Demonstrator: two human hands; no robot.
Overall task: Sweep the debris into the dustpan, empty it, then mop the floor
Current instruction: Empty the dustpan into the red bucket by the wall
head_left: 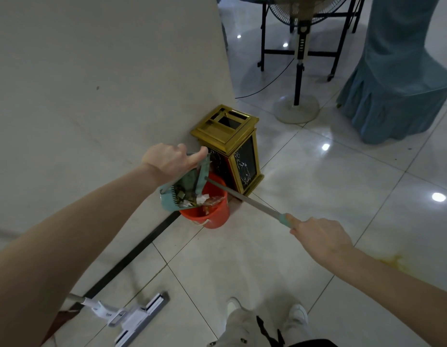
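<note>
A teal dustpan is tipped over an orange bucket that stands by the wall. My left hand grips the pan's upper rear edge. My right hand holds the teal grip of the pan's long metal handle, which runs up-left to the pan. Paper scraps and leaf debris lie at the pan's lip and spill into the bucket. A white flat mop lies on the tiled floor at the lower left, its pole running off to the left.
A gold-topped waste bin stands just behind the bucket at the pillar's corner. A pedestal fan, a black table frame and a teal-covered chair are beyond. A yellow stain marks the floor at right.
</note>
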